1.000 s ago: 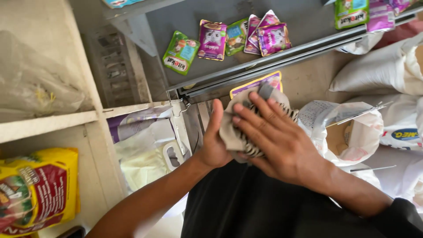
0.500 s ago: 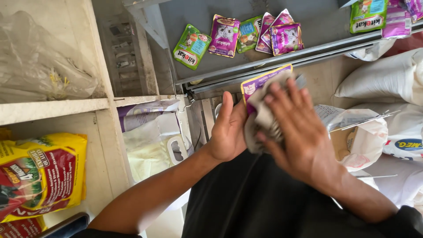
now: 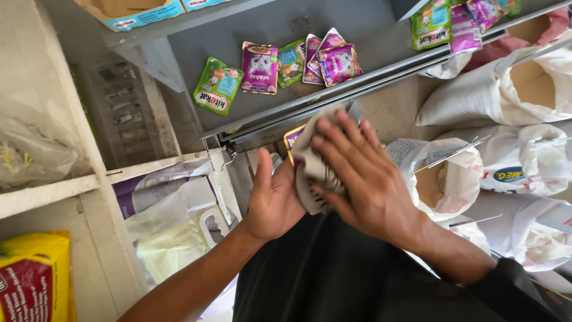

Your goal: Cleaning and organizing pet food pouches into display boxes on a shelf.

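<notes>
Beyond the hands runs a grey shelf strewn with small pouches, with open white sacks to their right. The left hand cups a purple pouch from beneath. The right hand, fingers spread, presses a grey cloth flat on it.

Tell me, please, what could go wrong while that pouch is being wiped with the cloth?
The pouch is mostly hidden under the cloth; the left hand supports it from beneath only, so the right hand might push it free. It could fall into the open sack.
</notes>
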